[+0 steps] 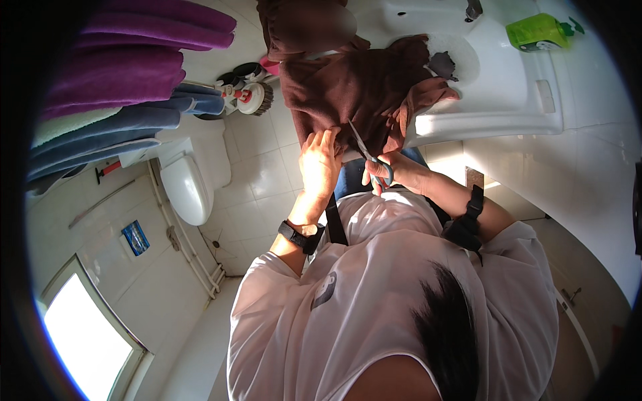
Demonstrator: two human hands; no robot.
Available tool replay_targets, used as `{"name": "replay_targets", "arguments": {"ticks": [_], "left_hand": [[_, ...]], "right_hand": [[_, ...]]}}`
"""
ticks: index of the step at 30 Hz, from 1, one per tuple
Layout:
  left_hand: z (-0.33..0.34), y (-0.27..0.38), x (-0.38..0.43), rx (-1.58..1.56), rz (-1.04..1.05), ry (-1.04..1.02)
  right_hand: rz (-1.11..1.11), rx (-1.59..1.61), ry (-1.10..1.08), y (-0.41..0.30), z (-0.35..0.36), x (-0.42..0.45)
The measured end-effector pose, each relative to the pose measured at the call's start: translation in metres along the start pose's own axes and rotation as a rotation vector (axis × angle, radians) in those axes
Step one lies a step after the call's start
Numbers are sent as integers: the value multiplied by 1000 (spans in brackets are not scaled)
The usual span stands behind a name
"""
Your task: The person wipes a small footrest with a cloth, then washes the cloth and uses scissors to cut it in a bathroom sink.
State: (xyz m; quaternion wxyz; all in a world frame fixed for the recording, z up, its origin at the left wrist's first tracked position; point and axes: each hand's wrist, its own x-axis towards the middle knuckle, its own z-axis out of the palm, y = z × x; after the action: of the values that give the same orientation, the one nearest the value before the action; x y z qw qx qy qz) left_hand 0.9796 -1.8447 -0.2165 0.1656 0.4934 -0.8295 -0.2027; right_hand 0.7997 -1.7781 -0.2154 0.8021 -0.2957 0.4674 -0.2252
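A large dark brown cloth point(341, 82) lies before me, partly draped over the edge of the white washbasin point(521, 95). My left hand point(321, 155) grips the lower edge of this cloth, with some fabric bunched at the fingertips. In my right hand point(401, 173) is a pair of scissors point(358, 138), its grey-blue handles around my fingers. The blades point up over the cloth, close to my left fingertips; whether they touch the fabric I cannot tell. A dark grey scrap point(442, 65) rests in the basin beside the cloth. Part of the cloth at the top is blurred.
A green pump bottle point(536, 32) lies at the basin's far right, near a faucet point(472, 9). Purple towels point(130, 75) and blue towels point(125, 125) hang at left. Below them are a round brush point(256, 98) and a toilet point(185, 190). A bright window point(85, 341) is lower left.
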Motion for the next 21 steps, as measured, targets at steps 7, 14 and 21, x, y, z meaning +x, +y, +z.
{"name": "replay_targets", "arguments": {"ticks": [7,14,21], "left_hand": [[-1,3,-2,-29,113,110],[-5,9,-13,-115,151,86],[-9,9,-14,-183,136,134]], "right_hand": [[85,16,-109,-1,-1,2],[79,108,-122,-9,8,10],[-17,80,104,3,8,5]]}}
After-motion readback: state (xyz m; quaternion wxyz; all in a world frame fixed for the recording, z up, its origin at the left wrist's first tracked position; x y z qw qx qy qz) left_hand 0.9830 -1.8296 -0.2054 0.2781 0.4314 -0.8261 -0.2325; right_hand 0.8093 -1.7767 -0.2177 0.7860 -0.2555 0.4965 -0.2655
